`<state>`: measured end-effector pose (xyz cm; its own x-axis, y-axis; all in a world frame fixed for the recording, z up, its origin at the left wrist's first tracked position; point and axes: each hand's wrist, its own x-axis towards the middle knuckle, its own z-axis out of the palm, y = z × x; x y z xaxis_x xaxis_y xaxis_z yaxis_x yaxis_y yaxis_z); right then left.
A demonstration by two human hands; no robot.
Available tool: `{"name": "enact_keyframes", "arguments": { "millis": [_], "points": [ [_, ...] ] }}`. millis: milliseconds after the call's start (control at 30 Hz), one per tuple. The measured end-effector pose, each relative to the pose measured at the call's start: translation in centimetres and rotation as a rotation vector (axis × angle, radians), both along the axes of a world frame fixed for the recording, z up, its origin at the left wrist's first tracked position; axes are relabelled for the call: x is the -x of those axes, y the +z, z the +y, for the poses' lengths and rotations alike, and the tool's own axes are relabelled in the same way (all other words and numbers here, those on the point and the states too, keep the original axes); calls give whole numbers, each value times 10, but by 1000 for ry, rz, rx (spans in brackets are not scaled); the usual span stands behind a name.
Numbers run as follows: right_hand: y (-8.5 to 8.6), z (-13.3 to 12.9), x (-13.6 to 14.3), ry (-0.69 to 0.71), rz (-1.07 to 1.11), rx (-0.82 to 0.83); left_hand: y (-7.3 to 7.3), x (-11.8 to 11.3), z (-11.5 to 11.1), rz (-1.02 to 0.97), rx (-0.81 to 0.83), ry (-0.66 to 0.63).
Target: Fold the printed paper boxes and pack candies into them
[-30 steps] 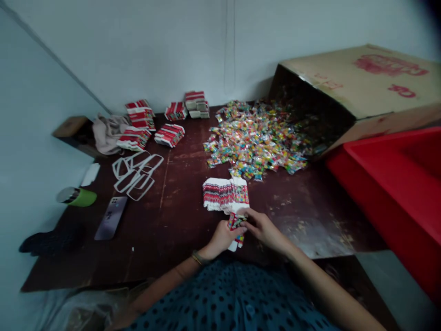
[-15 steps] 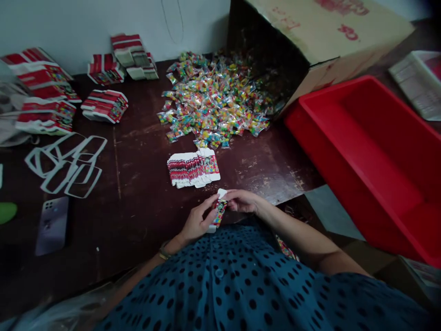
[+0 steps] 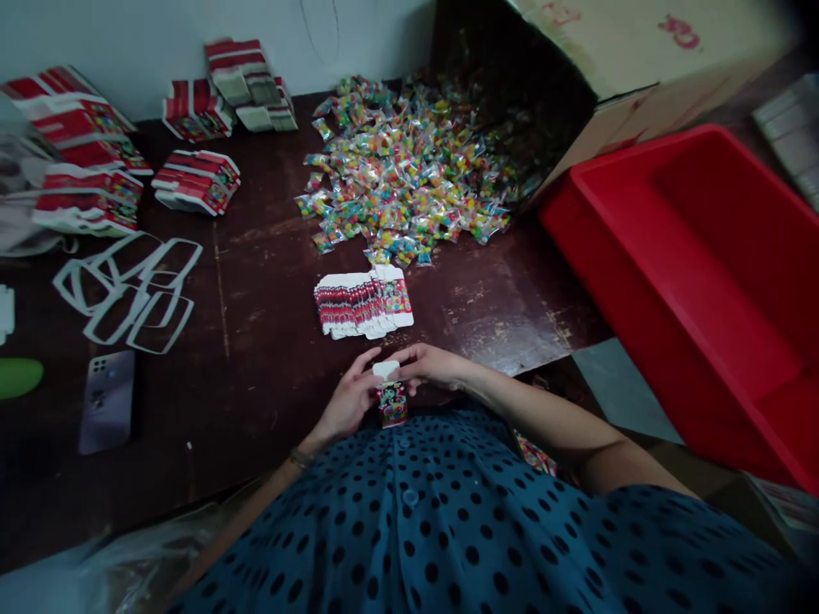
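Close to my body, a small printed candy box [image 3: 392, 404] stands roughly upright with its white top flap raised. My left hand [image 3: 349, 397] grips its left side, and the fingers of my right hand [image 3: 430, 368] are closed at the upper right by the flap. Just beyond the hands lies a fanned row of flat printed boxes [image 3: 351, 305], red and white. Past that is a heap of small clear bags of colourful candy [image 3: 409, 170], spilling from the open cardboard carton [image 3: 607, 51].
Bundled flat boxes [image 3: 198, 183] stand at the back left. White paper bands [image 3: 153, 290], a phone [image 3: 107, 402] and a green object [image 3: 20, 378] lie on the left of the dark table [image 3: 269, 392]. A red plastic bin [image 3: 640, 247] fills the right side.
The box has been turned from a slant to face me more squarely and shifted slightly left. Its lower white flap no longer shows. My right hand has moved left with it.
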<state>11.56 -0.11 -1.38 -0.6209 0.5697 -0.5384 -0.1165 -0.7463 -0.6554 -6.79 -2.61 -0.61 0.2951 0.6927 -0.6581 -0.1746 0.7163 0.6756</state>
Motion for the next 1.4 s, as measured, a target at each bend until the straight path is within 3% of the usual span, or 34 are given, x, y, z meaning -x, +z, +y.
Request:
{"name": "enact_keyframes", "arguments": {
  "millis": [133, 300, 433, 500, 600, 700, 767, 833, 900, 967, 1000, 1067, 1133, 1200, 1267, 1400],
  "points": [
    [3, 4, 4, 73, -97, -175, -2, -6, 3, -272, 217, 65],
    [-2, 5, 7, 30, -229, -435, -4, -4, -5, -417, 152, 57],
    [0, -1, 1, 46, -327, -763, -10, 7, -8, -273, 58, -75],
    [4, -10, -4, 104, -335, -946, -14, 11, -8, -153, 20, -149],
    [8, -16, -12, 211, -321, -1089, -15, 13, -5, -95, -59, -225],
    [2, 15, -26, 306, -322, -1170, -7, 13, 4, -40, -182, -272],
    [-6, 57, -40, 206, -504, -1246, 3, 16, 16, 26, -256, -358],
    [-17, 103, -56, -25, -873, -1323, 14, 24, 30, 102, -304, -555],
    [-29, 133, -71, -65, -1079, -1352, 22, 37, 42, 181, -328, -798],
    [-39, 141, -83, -51, -1137, -1374, 25, 49, 50, 240, -330, -959],
    [-44, 136, -87, -57, -1128, -1378, 25, 53, 51, 251, -317, -968],
    [-49, 115, -90, -139, -1083, -1335, 20, 53, 51, 229, -249, -843],
    [-46, 88, -88, -298, -1007, -1214, 10, 42, 49, 153, -183, -607],
    [-34, 62, -80, -486, -935, -1086, 0, 24, 47, 60, -153, -411],
    [-16, 42, -70, -597, -862, -1028, -7, 3, 45, -7, -144, -305],
    [16, 22, -50, -427, -663, -1025, -11, -28, 45, -21, -163, -300]
  ]
}}
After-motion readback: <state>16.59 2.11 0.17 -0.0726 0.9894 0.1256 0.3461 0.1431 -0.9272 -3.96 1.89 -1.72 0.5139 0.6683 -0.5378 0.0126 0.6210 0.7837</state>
